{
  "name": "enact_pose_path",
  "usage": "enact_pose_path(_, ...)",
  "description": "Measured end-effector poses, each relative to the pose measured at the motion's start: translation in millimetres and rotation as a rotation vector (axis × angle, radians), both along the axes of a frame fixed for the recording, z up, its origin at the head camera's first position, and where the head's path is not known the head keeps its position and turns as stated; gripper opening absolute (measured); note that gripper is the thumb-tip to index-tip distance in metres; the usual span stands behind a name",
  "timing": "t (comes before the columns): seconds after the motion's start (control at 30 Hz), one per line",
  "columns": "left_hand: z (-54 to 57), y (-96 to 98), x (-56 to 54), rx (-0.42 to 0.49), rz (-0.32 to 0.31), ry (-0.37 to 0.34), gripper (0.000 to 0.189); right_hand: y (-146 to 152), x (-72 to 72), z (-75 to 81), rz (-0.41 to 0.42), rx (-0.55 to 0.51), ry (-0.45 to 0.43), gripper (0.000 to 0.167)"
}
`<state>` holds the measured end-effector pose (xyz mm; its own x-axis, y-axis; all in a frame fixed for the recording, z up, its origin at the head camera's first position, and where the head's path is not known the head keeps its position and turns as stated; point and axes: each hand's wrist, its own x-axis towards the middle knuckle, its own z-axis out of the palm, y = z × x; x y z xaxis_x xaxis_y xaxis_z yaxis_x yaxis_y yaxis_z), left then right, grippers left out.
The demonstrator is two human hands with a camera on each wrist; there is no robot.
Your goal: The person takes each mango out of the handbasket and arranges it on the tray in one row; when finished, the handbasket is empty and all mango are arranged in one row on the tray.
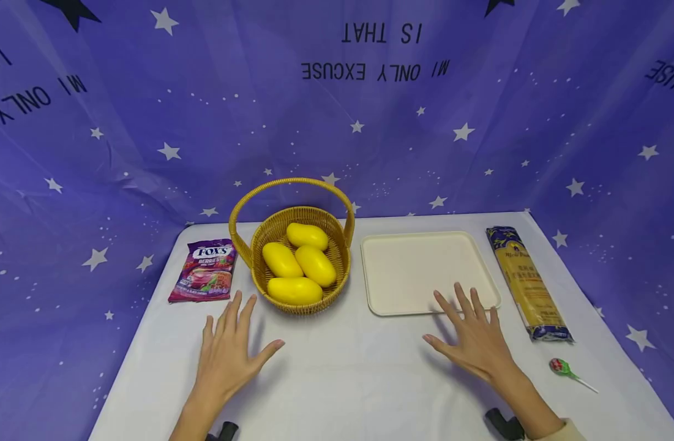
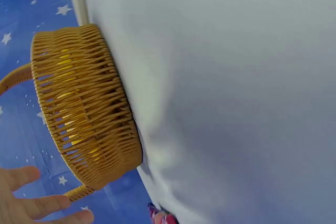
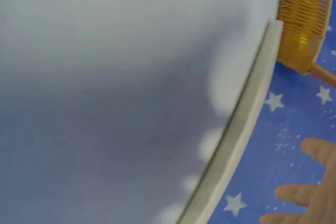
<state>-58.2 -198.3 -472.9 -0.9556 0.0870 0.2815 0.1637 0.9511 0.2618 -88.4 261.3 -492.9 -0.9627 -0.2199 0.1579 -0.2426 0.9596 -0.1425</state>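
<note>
My left hand is spread above the white table, its fingertips just in front of a purple bag of Fox's berries candy and left of the wicker basket. Inside that basket lie several yellow mangoes. With fingers splayed, my right hand hovers over the front right edge of a cream tray, which holds nothing. In the left wrist view the basket shows side-on beyond the fingers. The right wrist view shows the tray's rim and the fingers.
A yellow and blue pasta packet lies along the right side of the table. Nearer the front right is a lollipop with a green wrapper. A purple star-patterned cloth hangs behind the table and down both sides.
</note>
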Motion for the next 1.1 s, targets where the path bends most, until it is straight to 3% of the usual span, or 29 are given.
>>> enact_pose_path(0.3,-0.1,-0.5,-23.5,0.339,-0.031,-0.023,0.107,-58.5,-38.2,34.9,0.256,-0.184,0.142,0.081)
enact_pose_path(0.5,-7.2,2.7,-39.1,0.51,-0.058,-0.02,0.111,-105.7,-63.6,55.4,0.425,-0.248,0.11,0.077)
enact_pose_path(0.67,-17.3,3.7,-46.2,0.577,-0.07,-0.014,0.113,-140.4,-79.0,59.0,0.566,-0.302,0.018,0.073)
enact_pose_path(0.9,-26.9,4.3,-53.6,0.644,-0.111,-0.015,0.113,-176.7,-92.7,56.1,0.666,-0.337,-0.115,0.069)
enact_pose_path(1.1,-35.7,2.6,-58.8,0.674,-0.125,-0.022,0.111,-198.0,-104.5,47.1,0.749,-0.309,-0.137,0.063)
